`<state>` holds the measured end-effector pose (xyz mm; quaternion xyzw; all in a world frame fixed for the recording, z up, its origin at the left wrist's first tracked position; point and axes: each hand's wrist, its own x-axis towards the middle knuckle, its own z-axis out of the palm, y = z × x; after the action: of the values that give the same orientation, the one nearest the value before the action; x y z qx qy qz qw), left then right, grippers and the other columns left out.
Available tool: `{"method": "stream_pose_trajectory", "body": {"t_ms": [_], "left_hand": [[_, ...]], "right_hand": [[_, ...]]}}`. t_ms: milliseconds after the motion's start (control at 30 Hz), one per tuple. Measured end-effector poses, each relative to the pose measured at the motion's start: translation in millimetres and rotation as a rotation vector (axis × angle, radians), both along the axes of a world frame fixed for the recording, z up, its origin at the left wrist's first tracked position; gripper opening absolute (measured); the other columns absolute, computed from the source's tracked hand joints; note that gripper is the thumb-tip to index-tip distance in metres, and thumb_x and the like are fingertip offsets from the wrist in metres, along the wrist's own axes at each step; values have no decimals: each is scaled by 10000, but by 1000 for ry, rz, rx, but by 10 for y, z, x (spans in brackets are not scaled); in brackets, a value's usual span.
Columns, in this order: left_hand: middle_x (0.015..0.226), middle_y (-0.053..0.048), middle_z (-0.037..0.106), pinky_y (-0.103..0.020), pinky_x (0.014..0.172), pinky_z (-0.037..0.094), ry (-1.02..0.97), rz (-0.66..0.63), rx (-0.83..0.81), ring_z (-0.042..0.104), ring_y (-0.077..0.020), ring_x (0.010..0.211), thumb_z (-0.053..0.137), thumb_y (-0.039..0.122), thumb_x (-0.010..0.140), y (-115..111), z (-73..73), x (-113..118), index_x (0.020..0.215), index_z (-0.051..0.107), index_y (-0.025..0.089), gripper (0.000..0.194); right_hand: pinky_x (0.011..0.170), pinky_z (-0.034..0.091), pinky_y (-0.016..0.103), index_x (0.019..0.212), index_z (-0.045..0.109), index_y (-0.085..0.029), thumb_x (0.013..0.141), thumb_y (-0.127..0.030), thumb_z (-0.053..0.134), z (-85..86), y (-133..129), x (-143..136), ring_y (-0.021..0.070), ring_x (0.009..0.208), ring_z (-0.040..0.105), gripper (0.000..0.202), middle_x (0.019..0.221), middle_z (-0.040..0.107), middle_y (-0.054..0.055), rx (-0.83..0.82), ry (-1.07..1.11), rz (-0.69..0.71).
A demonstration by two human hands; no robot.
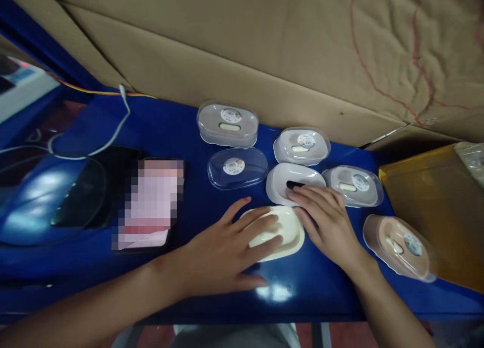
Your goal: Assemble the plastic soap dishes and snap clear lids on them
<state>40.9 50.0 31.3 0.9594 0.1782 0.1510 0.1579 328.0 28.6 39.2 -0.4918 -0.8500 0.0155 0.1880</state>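
Note:
My left hand (234, 249), fingers spread, lies over a shallow cream oval tray (293, 237) near the table's front edge. Its fingers cover the tray's left part. My right hand (325, 217) rests its fingertips on a white oval box (278, 184) just behind the tray. Those fingers are stretched forward beside a dark slot in the box's top, and the thumb sits apart at the tray's right rim. A clear oval lid (242, 179) with a round label lies behind my left hand.
Lidded oval boxes stand behind (214, 121), (319, 146) and to the right (365, 186), with a pinkish one (404, 252) nearer. At left are a phone (151, 201), a dark device (85, 191) and a white cable (117, 131). A brown carton (434, 201) borders the right side.

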Motion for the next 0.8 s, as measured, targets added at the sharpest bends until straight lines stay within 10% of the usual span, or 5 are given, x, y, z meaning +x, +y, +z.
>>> {"method": "stream_pose_trajectory", "body": {"t_ms": [233,567,800], "left_hand": [[1631,-159,528,-645,1325,245,-201,35,-157,465,-360,1550,685,253,1019,47,65,-69,1511,543,253,512],[1552,-105,596,-518,1076,572,-1082,257,-1420,616,-362,1375,498,820,1003,123,134,-132,1519,561,347,703],[1471,-108,700,-523,834,648,-993,448,-1818,733,-364,1215,162,897,971,336,329,-191,1505,612,414,849]], "right_hand": [[1222,461,527,1541,550,-277,1011,-90,613,-31,-49,-1,319,1532,499,565,1643,497,127,-1,244,16],[1179,532,555,1589,539,-295,1077,-506,564,-90,-117,28,330,1427,583,554,1693,435,110,-135,958,-53],[854,627,513,1647,418,-382,1034,-779,93,68,-22,124,330,1143,728,799,1643,531,135,-437,1103,-151]]}}
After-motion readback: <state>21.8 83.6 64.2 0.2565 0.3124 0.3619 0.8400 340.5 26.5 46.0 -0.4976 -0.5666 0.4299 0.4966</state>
